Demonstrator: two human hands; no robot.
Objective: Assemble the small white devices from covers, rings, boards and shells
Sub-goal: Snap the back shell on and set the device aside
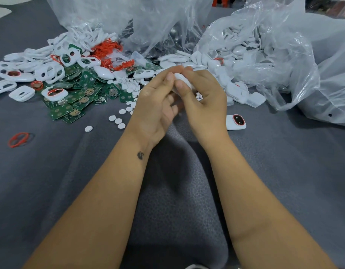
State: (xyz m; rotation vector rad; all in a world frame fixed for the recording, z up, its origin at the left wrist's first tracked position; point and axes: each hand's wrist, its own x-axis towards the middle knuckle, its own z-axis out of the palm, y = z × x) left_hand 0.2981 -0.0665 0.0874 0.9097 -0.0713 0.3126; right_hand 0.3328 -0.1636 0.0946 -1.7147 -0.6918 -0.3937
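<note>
- Two bare hands meet above the middle of a grey cloth-covered table (274,171), both clasping one small white device (184,80).
- The left hand (158,105) curls its fingers under and around the piece, thumb pressed on top.
- The right hand (204,101) wraps it from the other side, thumb laid against the left thumb; most of the device is hidden between the fingers.
- A finished white device (235,122) with a red-ringed window lies on the cloth just right of the right hand.
- Green circuit boards (80,98) spread in a heap toward the table's far left, with white covers (22,93) on and around them.
- Red rings (107,48) pile behind the boards; a single red ring (19,139) lies apart near the left edge.
- Small white discs (117,121) scatter between the boards and the left hand.
- White shells (243,53) spill from a clear plastic bag (296,61) at the far right.
</note>
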